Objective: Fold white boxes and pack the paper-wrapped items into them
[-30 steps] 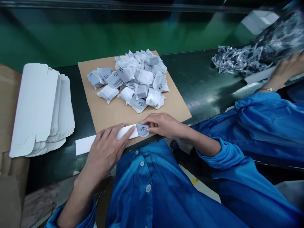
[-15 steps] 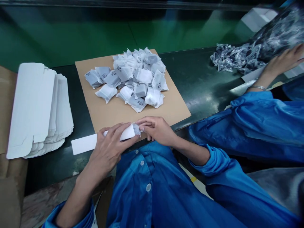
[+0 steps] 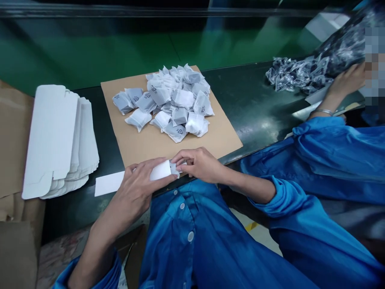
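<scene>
A long white box (image 3: 110,183) lies at the front edge of the bench, with my left hand (image 3: 136,184) wrapped over its middle. At the box's right end a small wrapped packet (image 3: 174,168) sticks out, partly inside. My right hand (image 3: 200,165) pinches this packet between thumb and fingers. Behind both hands, a heap of similar packets (image 3: 180,98) in thin whitish bags, some with a printed mark, rests on a brown cardboard sheet (image 3: 144,150).
Flat white cartons (image 3: 51,136) are stacked at the left, beside brown cardboard (image 3: 15,144). On the right, a co-worker's hand (image 3: 345,84) is near a pile of crumpled clear plastic bags (image 3: 300,74). The co-worker's blue sleeve (image 3: 319,132) reaches close to my right arm.
My right fingers have closed in on the packet at the box's end. The left hand keeps its hold on the box. The whole view has shifted slightly.
</scene>
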Demonstrator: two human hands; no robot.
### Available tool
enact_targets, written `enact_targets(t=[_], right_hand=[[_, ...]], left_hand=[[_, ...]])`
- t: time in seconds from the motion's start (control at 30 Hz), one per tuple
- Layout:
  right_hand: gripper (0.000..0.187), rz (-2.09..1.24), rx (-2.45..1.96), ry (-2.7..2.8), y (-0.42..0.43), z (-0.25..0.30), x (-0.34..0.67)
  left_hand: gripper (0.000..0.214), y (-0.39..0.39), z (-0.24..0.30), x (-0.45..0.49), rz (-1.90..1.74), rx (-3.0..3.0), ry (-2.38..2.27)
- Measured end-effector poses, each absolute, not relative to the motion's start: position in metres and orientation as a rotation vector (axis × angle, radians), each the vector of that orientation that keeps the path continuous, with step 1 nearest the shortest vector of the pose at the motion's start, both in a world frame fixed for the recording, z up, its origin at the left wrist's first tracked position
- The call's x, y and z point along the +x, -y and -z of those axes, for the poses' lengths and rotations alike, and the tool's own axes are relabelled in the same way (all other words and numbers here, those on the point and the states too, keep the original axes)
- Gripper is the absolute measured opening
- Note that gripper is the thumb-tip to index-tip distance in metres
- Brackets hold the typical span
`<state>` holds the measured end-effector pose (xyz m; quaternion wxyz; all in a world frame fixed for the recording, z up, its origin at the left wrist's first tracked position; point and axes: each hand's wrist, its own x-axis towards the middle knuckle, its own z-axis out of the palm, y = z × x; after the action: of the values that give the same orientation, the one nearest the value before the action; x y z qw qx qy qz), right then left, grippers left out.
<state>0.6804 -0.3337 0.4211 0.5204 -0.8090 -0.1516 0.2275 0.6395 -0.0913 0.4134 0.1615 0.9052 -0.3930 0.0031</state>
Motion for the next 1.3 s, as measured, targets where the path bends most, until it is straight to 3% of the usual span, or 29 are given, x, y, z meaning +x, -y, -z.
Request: enact_targets(t=[0.13,0.33,0.57,0.7,0.83,1.0,1.17,1.3], right_hand=[[0.008,-0.196,-2.109,0.565,0.325,-0.414,0.673],[0.013,-0.019,-2.231,0.658,0.317,-0.406,0.669],[0.02,-0.261,-2.08,0.699,0.324,-0.418,0.676],[0.022,-0.234,-2.17,0.747,0.323,-0.412,0.676],[0.026,-0.351,-2.122,0.481,0.317,-0.403,0.68],[0.015,-0.411,-1.92,0.253,0.315,-0.408,0.678],[0.03,-0.595,-1.773,0.522,0.321,-0.424,0.672],[0.03,-0.627,-1.664,0.414,0.331,-0.434,0.681]], left_hand=[[0.063,0.083,-0.419,0.644,0.069,2.538,1.059],[0.051,0.071,-0.433,0.652,0.285,2.468,0.948],[0.045,0.075,-0.442,0.658,0.35,2.433,0.893],[0.045,0.077,-0.442,0.66,0.362,2.425,0.902],[0.045,0.082,-0.437,0.656,0.357,2.477,0.918],[0.046,0.093,-0.423,0.647,0.072,2.638,0.982],[0.046,0.11,-0.408,0.635,-0.382,2.647,0.882],[0.042,0.137,-0.409,0.626,-0.556,2.7,0.899]])
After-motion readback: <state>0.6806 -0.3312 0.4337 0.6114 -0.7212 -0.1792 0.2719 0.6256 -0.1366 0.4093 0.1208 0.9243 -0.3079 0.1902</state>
